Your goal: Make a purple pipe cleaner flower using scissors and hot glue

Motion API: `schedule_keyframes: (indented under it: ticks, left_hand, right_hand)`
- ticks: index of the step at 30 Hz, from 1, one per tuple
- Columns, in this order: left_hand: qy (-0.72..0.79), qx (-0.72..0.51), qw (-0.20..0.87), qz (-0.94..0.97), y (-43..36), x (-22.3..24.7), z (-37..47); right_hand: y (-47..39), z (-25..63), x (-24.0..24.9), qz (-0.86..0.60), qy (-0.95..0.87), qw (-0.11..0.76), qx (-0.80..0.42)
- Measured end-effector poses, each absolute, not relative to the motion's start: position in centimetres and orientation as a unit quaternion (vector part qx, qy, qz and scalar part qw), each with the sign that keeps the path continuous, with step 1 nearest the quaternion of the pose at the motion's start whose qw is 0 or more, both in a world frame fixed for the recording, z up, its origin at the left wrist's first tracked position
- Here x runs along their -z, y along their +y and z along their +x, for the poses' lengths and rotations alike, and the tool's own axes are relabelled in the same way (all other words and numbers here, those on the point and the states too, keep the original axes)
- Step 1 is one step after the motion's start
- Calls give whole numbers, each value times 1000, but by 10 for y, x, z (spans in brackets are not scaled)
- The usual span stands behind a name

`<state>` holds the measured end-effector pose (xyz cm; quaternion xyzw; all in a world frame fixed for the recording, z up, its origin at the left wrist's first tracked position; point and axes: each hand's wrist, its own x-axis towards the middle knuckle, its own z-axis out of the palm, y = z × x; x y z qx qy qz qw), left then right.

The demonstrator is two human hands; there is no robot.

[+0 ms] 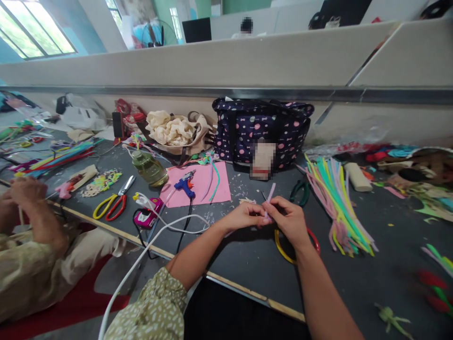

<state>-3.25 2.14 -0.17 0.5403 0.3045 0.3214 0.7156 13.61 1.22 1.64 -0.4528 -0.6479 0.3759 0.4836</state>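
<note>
Both hands meet above the dark table, near the middle of the head view. My left hand pinches the lower part of a short pale purple strip. Touching it from the right, my right hand has its thumb and fingers closed on the same strip, whose upper end sticks up. Beneath my right hand lie scissors with yellow and red handles, partly hidden by the hand and forearm. Dark green-handled pliers rest just behind the right hand.
A blue glue gun lies on pink paper. Coloured fuzzy stems spread at the right. A patterned bag stands behind, a glass bottle at left. A white cable crosses the front; another person's hands are far left.
</note>
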Motion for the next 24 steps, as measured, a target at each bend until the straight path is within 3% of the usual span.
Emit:
schedule_keyframes:
  ticks: [11,17,24]
  left_hand:
    - [287,-430,759,396,22,-10,-34]
    - [305,-436,749,394,25,-2,-35]
    - [308,-444,774,330,28,-2,-36]
  right_hand:
    - [12,125,-18,-440,-420,550,-573]
    - [11,121,-17,-433,-397,571,-573]
    - [14,125,-19,-443,-352,672,-477]
